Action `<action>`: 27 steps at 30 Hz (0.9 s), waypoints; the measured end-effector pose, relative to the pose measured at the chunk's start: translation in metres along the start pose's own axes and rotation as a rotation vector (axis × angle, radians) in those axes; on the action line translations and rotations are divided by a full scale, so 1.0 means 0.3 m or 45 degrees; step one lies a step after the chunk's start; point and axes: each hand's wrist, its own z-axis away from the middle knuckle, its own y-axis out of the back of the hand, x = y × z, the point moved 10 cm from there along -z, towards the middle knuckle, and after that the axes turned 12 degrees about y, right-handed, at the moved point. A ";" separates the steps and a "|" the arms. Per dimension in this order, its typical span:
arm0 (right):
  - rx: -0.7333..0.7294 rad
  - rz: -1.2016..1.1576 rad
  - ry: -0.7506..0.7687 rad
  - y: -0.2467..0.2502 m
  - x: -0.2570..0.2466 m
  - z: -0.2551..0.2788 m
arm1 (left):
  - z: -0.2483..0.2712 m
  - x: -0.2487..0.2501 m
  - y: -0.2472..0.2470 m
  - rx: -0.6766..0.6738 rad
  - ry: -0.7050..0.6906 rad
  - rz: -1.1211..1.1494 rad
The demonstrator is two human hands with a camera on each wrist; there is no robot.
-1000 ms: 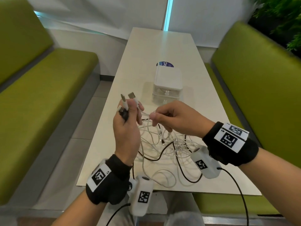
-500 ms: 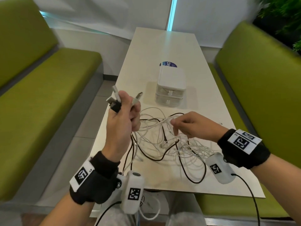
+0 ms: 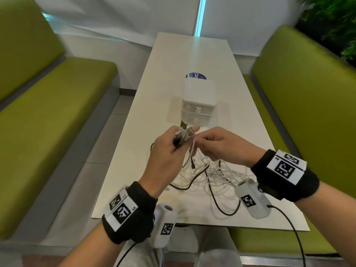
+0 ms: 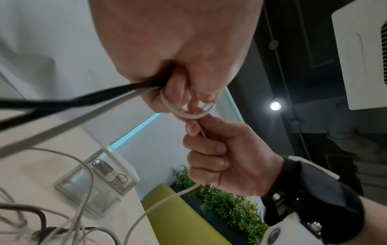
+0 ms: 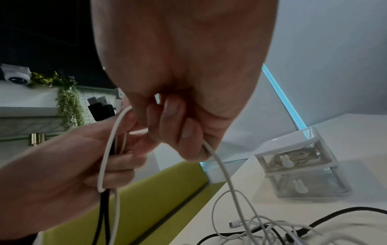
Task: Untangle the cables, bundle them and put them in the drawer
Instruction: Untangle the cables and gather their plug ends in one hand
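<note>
A tangle of white and black cables (image 3: 208, 176) lies on the near end of the white table (image 3: 192, 60). My left hand (image 3: 173, 149) is raised above it, gripping several cable ends with their USB plugs (image 3: 185, 130) sticking up. In the left wrist view black and white cables (image 4: 87, 101) run out of that fist. My right hand (image 3: 221, 145) pinches a thin white cable (image 5: 217, 159) right beside the left hand's fingers, and a loop of it (image 4: 184, 112) hangs between the two hands. The small clear two-drawer box (image 3: 198, 105) stands behind the hands, both drawers shut.
Green benches (image 3: 48, 112) flank the table on both sides, the right one (image 3: 308, 105) under green plants (image 3: 337, 26). A round blue sticker (image 3: 195, 76) lies behind the drawer box. The tangle reaches close to the table's near edge.
My left hand has swung back right towards the middle with the plugs. My right hand rose from the pile and met it, pinching a white cable at the left hand's fingers.
</note>
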 end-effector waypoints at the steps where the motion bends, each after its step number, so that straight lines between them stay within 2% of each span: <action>1: -0.018 0.105 -0.004 -0.003 0.005 0.000 | -0.003 -0.003 -0.007 -0.008 -0.001 -0.085; 4: -0.067 0.395 -0.031 -0.007 0.030 0.001 | 0.001 -0.013 -0.030 -0.070 -0.027 -0.328; 7: -0.085 0.484 -0.021 -0.009 0.051 -0.004 | 0.006 -0.028 -0.053 -0.133 -0.025 -0.286; 10: -0.081 0.518 -0.009 -0.010 0.074 -0.004 | -0.002 -0.050 -0.036 -0.170 0.040 0.083; 12: -0.025 0.450 0.002 0.004 0.083 0.001 | -0.009 -0.043 0.021 -0.113 0.070 0.427; 15: 0.050 0.377 -0.023 0.040 0.120 0.015 | -0.010 0.001 0.165 0.102 0.038 0.900; 18: 0.055 0.473 -0.131 0.071 0.189 0.028 | -0.010 0.028 0.290 0.282 -0.054 1.061; 20: 0.112 0.490 -0.179 0.101 0.223 0.029 | -0.020 0.026 0.276 0.237 -0.013 0.842; 24: 0.262 0.453 -0.091 0.129 0.164 0.002 | -0.030 -0.078 0.115 0.095 0.214 -0.110; 27: 0.215 0.561 0.024 0.103 0.093 -0.020 | -0.016 -0.132 0.050 0.155 0.173 -0.515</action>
